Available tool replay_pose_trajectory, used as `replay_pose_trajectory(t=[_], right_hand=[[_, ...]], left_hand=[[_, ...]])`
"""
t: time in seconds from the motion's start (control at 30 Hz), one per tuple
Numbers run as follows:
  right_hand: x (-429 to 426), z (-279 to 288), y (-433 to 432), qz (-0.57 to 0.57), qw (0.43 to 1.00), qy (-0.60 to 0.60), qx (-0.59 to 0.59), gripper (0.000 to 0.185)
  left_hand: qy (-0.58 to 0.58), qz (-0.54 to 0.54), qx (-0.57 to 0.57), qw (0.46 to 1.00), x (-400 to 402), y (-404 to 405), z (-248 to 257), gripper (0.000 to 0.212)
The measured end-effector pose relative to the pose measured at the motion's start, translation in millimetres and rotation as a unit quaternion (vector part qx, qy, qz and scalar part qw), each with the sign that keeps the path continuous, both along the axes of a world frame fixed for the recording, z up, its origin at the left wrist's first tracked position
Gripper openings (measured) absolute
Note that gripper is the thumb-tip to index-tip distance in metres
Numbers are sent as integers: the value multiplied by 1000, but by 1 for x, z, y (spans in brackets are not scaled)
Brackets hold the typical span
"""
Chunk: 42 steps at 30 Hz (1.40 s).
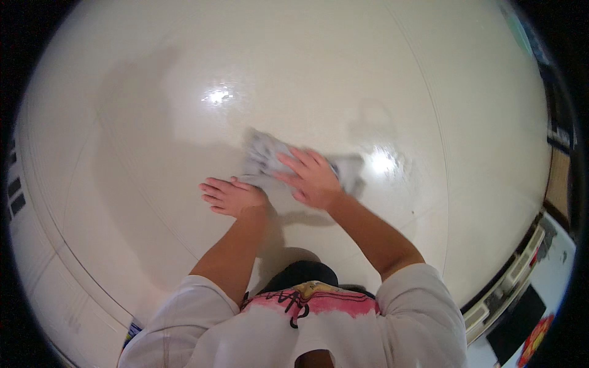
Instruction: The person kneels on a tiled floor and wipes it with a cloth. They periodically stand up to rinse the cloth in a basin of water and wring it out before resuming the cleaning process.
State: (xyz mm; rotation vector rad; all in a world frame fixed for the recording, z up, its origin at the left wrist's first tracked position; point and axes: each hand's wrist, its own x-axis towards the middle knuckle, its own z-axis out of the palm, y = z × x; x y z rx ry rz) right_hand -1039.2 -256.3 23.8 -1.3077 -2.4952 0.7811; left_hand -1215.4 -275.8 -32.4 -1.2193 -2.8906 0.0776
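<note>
A crumpled grey cloth (264, 154) lies on the glossy cream tiled floor (303, 78), blurred at its edges. My right hand (313, 179) rests palm down on top of the cloth, fingers slightly spread and pointing to the upper left. Part of the cloth sticks out to the right, beyond the wrist. My left hand (237, 198) is palm down at the cloth's lower left edge, its fingers apart and pointing left. Whether that palm bears on the floor cannot be told. No grip on the cloth is visible from the left hand.
Thin joint lines cross the floor, and light glares off it in two spots. At the lower right stands a white and black item with a pale handle-like edge (529, 257). Dark objects line the far right rim. Dark squares (17, 204) show at the left rim.
</note>
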Motion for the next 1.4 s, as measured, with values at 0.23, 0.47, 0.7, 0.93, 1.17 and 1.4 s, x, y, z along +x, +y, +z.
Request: replay_pose_trajectory(t=[0.23,0.47,0.7,0.93,1.17,1.4], right_hand=[[54,-4,-207,-220,970,-94,-40,71],[-37,-7,17,-180,978,15,104,53],[7,-22,185,-442,886,-72,120,50],[172,-35,53,-684,717,-64,122,51],[244,-37,-314,-920,349,-179,-5,56],[174,-20,-429,-950,138,-204,-193,54]], left_hand=[[14,9,18,1000,2,-2,-6,59],[-19,26,-17,999,3,3,7,60],[106,-4,24,994,3,-3,-18,56],[117,-69,9,991,-5,-3,-28,55],[140,-129,17,982,10,7,-8,52],[185,-162,26,969,-15,13,-37,50]])
